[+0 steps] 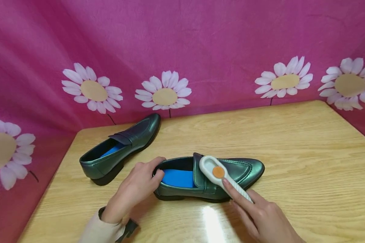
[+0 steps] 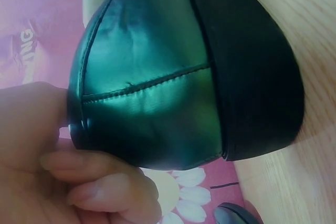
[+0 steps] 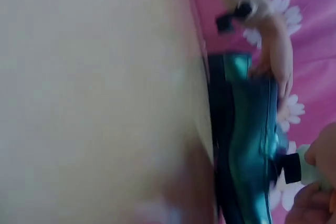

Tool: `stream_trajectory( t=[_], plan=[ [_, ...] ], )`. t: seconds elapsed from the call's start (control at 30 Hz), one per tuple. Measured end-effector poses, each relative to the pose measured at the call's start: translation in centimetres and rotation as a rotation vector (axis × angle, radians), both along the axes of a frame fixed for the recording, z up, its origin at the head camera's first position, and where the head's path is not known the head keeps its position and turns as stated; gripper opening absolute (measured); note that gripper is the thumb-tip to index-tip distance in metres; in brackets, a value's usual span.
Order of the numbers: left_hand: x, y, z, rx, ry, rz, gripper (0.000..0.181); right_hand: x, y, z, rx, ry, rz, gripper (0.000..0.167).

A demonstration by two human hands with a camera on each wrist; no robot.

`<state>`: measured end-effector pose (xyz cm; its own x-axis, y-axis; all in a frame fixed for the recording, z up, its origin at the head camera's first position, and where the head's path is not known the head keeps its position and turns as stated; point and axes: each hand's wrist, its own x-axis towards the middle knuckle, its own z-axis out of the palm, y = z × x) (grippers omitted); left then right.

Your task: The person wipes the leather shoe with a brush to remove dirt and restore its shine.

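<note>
A shiny dark green loafer [image 1: 240, 168] with a blue insole lies on the table, toe to the right. My left hand [image 1: 141, 180] grips the rim of its heel, the thumb inside the opening; in the left wrist view the heel [image 2: 147, 87] is close up. My right hand [image 1: 261, 211] holds a white-handled shoe brush [image 1: 210, 165] with an orange button, index finger stretched toward the button. The brush's oval head lies over the loafer's strap and upper. In the blurred right wrist view its black underside [image 3: 291, 168] is against or very near the shoe.
A second matching loafer [image 1: 118, 152] stands behind and to the left, toe pointing toward the back. The light wooden table [image 1: 307, 141] runs back to a pink cloth [image 1: 216, 44] printed with white daisies.
</note>
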<state>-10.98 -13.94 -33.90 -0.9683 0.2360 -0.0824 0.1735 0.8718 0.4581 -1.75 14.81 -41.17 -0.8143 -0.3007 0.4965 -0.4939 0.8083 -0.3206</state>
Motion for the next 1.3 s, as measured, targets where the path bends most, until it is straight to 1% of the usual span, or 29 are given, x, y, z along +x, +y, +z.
stream_trajectory(
  t=[0.13, 0.17, 0.27, 0.33, 0.37, 0.43, 0.5, 0.57, 0.63, 0.67, 0.73, 0.77, 0.83, 0.87, 0.9, 0.97, 1.03, 1.07, 1.13, 1.23, 1.3],
  plan=[
    [0.0, 0.0, -0.2, 0.005, -0.013, 0.010, 0.040, -2.3, 0.0, 0.9, -0.034, 0.031, 0.025, 0.065],
    [0.0, 0.0, -0.2, 0.005, -0.011, 0.009, 0.040, -2.7, -0.1, 1.1, -0.039, 0.025, 0.030, 0.065],
    [-0.1, 0.0, -0.2, 0.011, -0.001, 0.008, 0.039, -3.7, -0.4, 1.6, -0.070, 0.018, 0.068, 0.063],
    [-0.1, 0.0, -0.2, 0.017, 0.002, 0.012, 0.039, -4.0, -0.5, 1.8, -0.091, -0.003, 0.101, 0.061],
    [-0.1, 0.0, -0.3, 0.021, 0.000, 0.014, 0.039, -4.0, -0.4, 1.9, -0.093, -0.022, 0.119, 0.061],
    [-0.1, 0.0, -0.3, 0.025, -0.006, 0.016, 0.039, -3.5, -0.2, 2.0, -0.073, -0.076, 0.149, 0.061],
    [-0.1, 0.1, -0.2, 0.025, -0.012, 0.018, 0.039, -2.4, 0.1, 1.9, -0.038, -0.176, 0.173, 0.062],
    [-0.1, 0.1, -0.1, 0.020, -0.016, 0.017, 0.040, -1.0, 0.2, 1.6, -0.011, -0.255, 0.164, 0.064],
    [-0.2, 0.1, 0.0, 0.013, -0.012, 0.017, 0.040, -0.2, 0.1, 1.3, 0.003, -0.285, 0.139, 0.066],
    [-0.2, 0.1, 0.0, 0.009, -0.008, 0.017, 0.040, -0.2, 0.0, 1.1, 0.002, -0.249, 0.129, 0.068],
    [-0.2, 0.1, 0.0, 0.000, -0.014, 0.019, 0.040, -0.7, -0.4, 1.0, 0.009, -0.130, 0.105, 0.066],
    [-0.2, 0.0, -0.1, 0.000, -0.009, 0.018, 0.040, -1.2, -0.5, 1.0, 0.019, -0.067, 0.092, 0.065],
    [-0.2, 0.0, -0.3, -0.002, -0.002, 0.013, 0.039, -2.5, -0.9, 1.1, 0.033, 0.001, 0.071, 0.064],
    [-0.1, 0.0, -0.4, -0.002, -0.004, 0.012, 0.039, -3.1, -1.1, 1.0, 0.027, 0.051, 0.072, 0.062],
    [-0.1, 0.0, -0.6, 0.000, -0.002, 0.010, 0.038, -3.6, -1.2, 1.1, 0.023, 0.056, 0.067, 0.061],
    [-0.1, 0.1, -0.7, 0.005, 0.007, 0.008, 0.038, -4.0, -1.4, 1.2, 0.016, 0.031, 0.058, 0.063],
    [-0.1, 0.1, -0.7, 0.006, -0.003, 0.014, 0.038, -3.5, -1.3, 1.1, 0.013, -0.025, 0.069, 0.065],
    [-0.1, 0.1, -0.7, 0.006, -0.008, 0.021, 0.038, -2.9, -1.2, 1.1, 0.014, -0.066, 0.079, 0.067],
    [-0.1, 0.1, -0.7, 0.007, -0.012, 0.031, 0.039, -1.4, -0.9, 0.8, 0.010, -0.118, 0.091, 0.070],
    [-0.1, 0.0, -0.6, 0.007, -0.011, 0.039, 0.039, 0.3, -0.6, 0.4, -0.014, -0.144, 0.102, 0.073],
    [-0.1, 0.0, -0.6, 0.009, -0.010, 0.037, 0.039, 0.5, -0.4, 0.4, -0.018, -0.158, 0.081, 0.073]
  ],
)
